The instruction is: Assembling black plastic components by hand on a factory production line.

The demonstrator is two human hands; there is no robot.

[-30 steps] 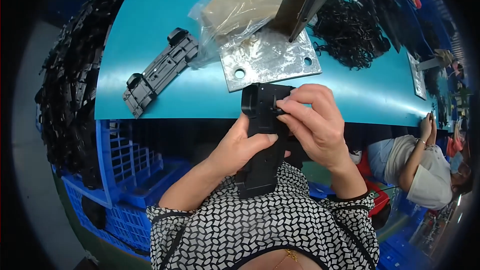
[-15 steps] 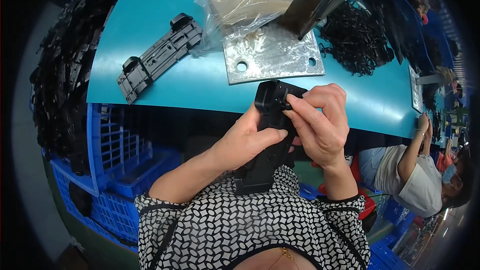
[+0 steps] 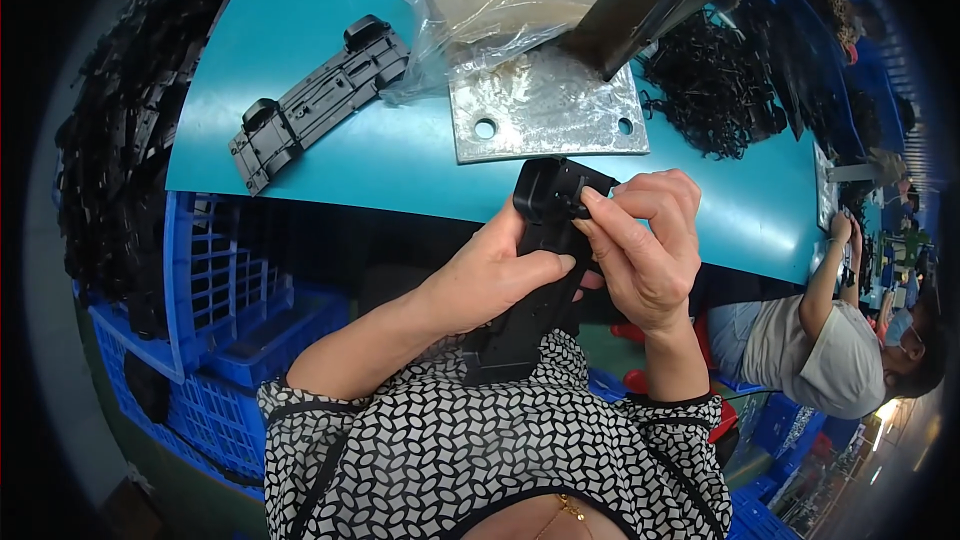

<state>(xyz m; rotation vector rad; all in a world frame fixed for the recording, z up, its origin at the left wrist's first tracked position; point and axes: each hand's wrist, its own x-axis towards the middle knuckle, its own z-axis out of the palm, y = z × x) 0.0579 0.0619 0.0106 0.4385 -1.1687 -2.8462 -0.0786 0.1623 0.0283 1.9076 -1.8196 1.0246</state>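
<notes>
My left hand (image 3: 497, 275) grips a long black moulded plastic part (image 3: 520, 325) around its middle, thumb lying across it. The part slants from my lap up to the table's front edge, its raised cup-like end uppermost. At that end my right hand (image 3: 650, 245) is closed, thumb and forefinger pinching a small black piece (image 3: 577, 205) against the part. The fingers hide most of this piece, so its kind does not show. A similar black part (image 3: 318, 105) lies slantwise on the blue table (image 3: 410, 165), left of a metal plate (image 3: 545, 110).
A dark metal post (image 3: 640, 15) rises from the plate. Behind it lies a clear plastic bag (image 3: 500, 0). Small black pieces (image 3: 710, 80) are heaped at the right. Blue crates (image 3: 215, 340) and stacked black parts (image 3: 125, 160) stand left. A co-worker (image 3: 830, 350) sits at right.
The view has shifted slightly. Both hands keep nearly the same hold on the black part, with the right finger and thumb still pinched at its upper end.
</notes>
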